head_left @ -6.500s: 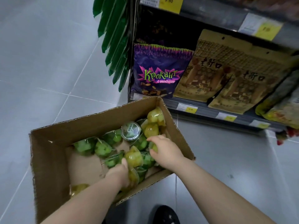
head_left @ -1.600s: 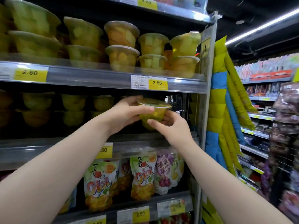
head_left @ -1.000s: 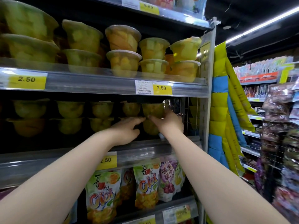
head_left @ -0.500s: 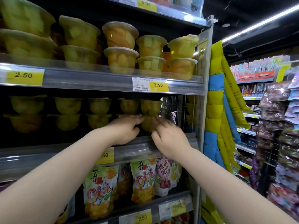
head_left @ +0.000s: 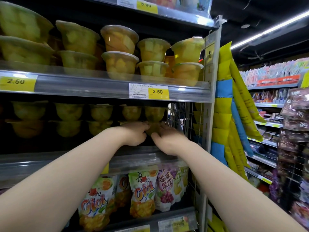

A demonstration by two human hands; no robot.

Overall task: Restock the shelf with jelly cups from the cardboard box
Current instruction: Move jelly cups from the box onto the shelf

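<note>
**Yellow-green jelly cup flanked by both grips on the dim shelf**

Yellow-green and in shadow, the jelly cup (head_left: 153,130) stands at the right end of the middle shelf (head_left: 50,166), back from the shelf's clear front rail. It is the lower cup of the rightmost stack, and a second cup (head_left: 154,113) sits upside down on top of it. Just to its right is the wire mesh side panel (head_left: 181,118).

Both bare forearms reach up and in from the bottom corners. The left grip (head_left: 135,135) is at the cup's left side, with its fingers curled so that the tips press against the cup wall. The right grip (head_left: 168,139) is at the cup's right side, its fingers lying over the upper right of the cup and its thumb pointing towards the lower front. Motion blur smears this hand, so I cannot tell whether it clamps the cup or only touches it. The cup lies directly between the two grips.

More two-high stacks of cups run leftward along the same shelf. The shelf above (head_left: 83,88) carries brighter fruit cups, also stacked in twos, behind a yellow 2.50 price tag (head_left: 158,92). Below the hands hang Cici pouches (head_left: 143,191).
</note>
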